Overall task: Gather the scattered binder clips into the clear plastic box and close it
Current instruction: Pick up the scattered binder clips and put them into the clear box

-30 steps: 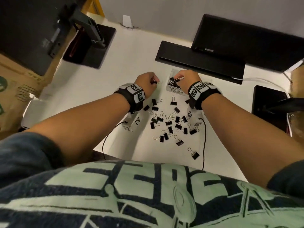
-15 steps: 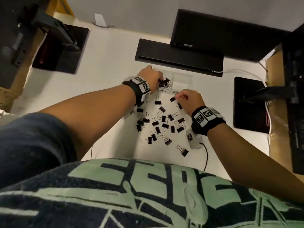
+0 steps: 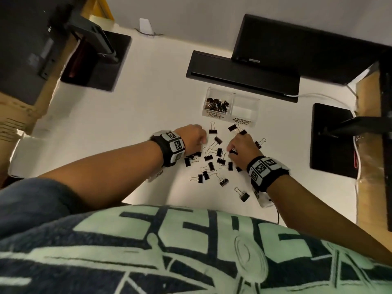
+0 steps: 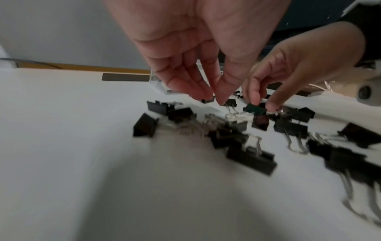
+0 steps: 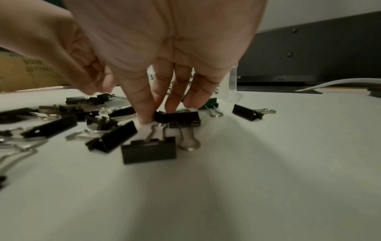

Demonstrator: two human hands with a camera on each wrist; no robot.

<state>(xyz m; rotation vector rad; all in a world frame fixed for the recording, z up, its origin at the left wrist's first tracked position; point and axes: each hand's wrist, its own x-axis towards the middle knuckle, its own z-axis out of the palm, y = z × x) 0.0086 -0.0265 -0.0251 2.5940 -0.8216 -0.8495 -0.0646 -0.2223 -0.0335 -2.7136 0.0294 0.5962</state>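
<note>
Black binder clips (image 3: 214,160) lie scattered across the middle of a pale bench (image 3: 148,115), in the centre of the head view. Just above them in the frame sits the clear box (image 3: 231,109), its lid open. It has two compartments: the left one holds a heap of clips, the right one looks empty.

Both hands are down among the loose clips. The left hand (image 3: 192,137) comes in from the left. In its wrist view the fingers (image 4: 203,93) and thumb draw together at the tips, just over a clip; whether they have caught it cannot be told, as the picture is blurred. The right hand (image 3: 241,147) comes in from the right. Its wrist view shows the fingers (image 5: 144,112) pressed down on one clip (image 5: 179,116), thumb and fingers closing on its black body.

The step in hand looks like the gathering itself, with many clips left on the bench. Next, each hand would need a firm pinch on its clip, a lift clear of the tangled wire handles nearby, and a short carry up the frame to drop it in the box. Closing the lid comes after.
</note>
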